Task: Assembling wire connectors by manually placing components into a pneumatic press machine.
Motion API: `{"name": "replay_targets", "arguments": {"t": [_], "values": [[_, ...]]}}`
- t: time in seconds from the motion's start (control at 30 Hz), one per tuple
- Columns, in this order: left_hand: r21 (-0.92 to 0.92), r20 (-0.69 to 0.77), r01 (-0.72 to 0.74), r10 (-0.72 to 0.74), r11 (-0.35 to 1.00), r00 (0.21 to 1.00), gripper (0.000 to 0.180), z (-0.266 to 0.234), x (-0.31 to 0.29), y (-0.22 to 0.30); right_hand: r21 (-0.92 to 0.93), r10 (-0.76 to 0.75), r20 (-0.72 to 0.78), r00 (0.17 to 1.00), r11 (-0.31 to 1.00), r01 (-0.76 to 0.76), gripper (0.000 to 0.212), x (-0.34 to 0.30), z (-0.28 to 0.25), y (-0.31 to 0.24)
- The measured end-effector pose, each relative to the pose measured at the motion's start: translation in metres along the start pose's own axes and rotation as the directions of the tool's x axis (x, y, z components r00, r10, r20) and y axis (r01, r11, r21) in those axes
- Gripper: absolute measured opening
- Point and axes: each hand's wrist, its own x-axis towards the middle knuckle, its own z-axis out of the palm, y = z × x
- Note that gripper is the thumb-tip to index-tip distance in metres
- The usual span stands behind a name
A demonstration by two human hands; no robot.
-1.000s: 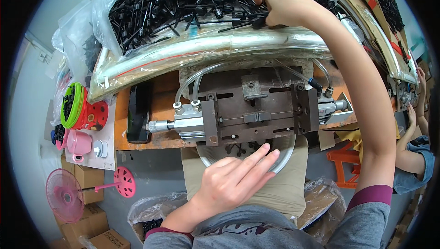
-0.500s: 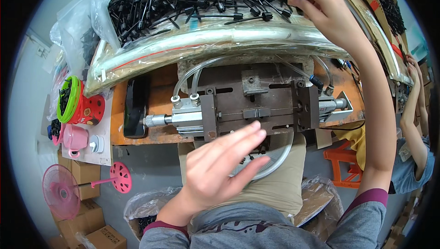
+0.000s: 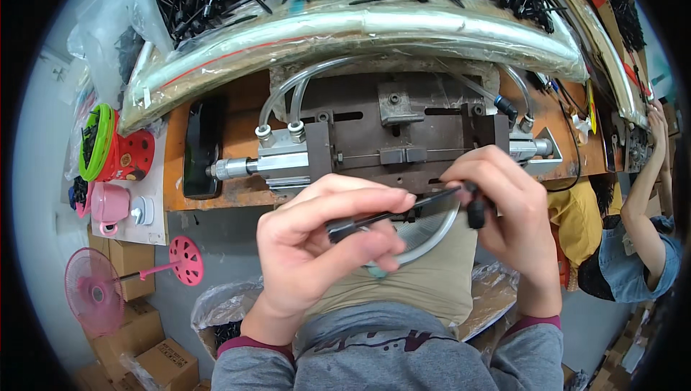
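Observation:
Above my lap, my right hand pinches a thin black rod near its right end, fingers closed. A black knob hangs below those fingertips; whether it belongs to the same piece I cannot tell. The rod slants down to the left and ends in a black cap inside my left hand. The left fingers and thumb curl loosely around that end. Just beyond my hands lies a dark metal fixture with a small central block and a silver pneumatic cylinder on its left side.
Behind the fixture a plastic-lined tray holds many black rod pieces. A black phone, green-rimmed bucket, pink cup and pink fan are at left. A round mesh basin sits over my lap. Another person's arm reaches in at right.
My right hand has come down from the tray to above my lap, bringing the black rod. My left hand has turned and curled around the rod's left end. The view has shifted slightly.

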Motion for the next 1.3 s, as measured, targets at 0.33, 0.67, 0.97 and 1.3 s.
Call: {"name": "replay_targets", "arguments": {"t": [0.33, 0.67, 0.97, 1.3], "values": [[0.703, 0.326, -0.446, 0.306, 0.554, 0.894, 0.041, 0.005, -0.004, -0.016, 0.601, 0.402, -0.375, 0.835, 0.792, -0.112, 0.014, -0.034, 0.019, -0.004], [0.811, 0.366, -0.482, 0.356, 0.331, 0.860, 0.031, 0.006, -0.001, -0.051, 0.577, 0.379, -0.406, 0.832, 0.812, -0.088, 0.016, -0.048, 0.034, 0.000], [0.902, 0.393, -0.411, 0.148, 0.129, 0.908, 0.031, 0.013, 0.007, -0.041, 0.734, 0.585, -0.296, 0.755, 0.645, -0.212, 0.017, -0.047, 0.032, -0.015], [0.920, 0.361, -0.373, 0.108, 0.122, 0.926, 0.030, 0.012, 0.006, -0.040, 0.817, 0.658, -0.028, 0.752, 0.449, -0.362, 0.023, -0.053, 0.028, -0.007]]}}
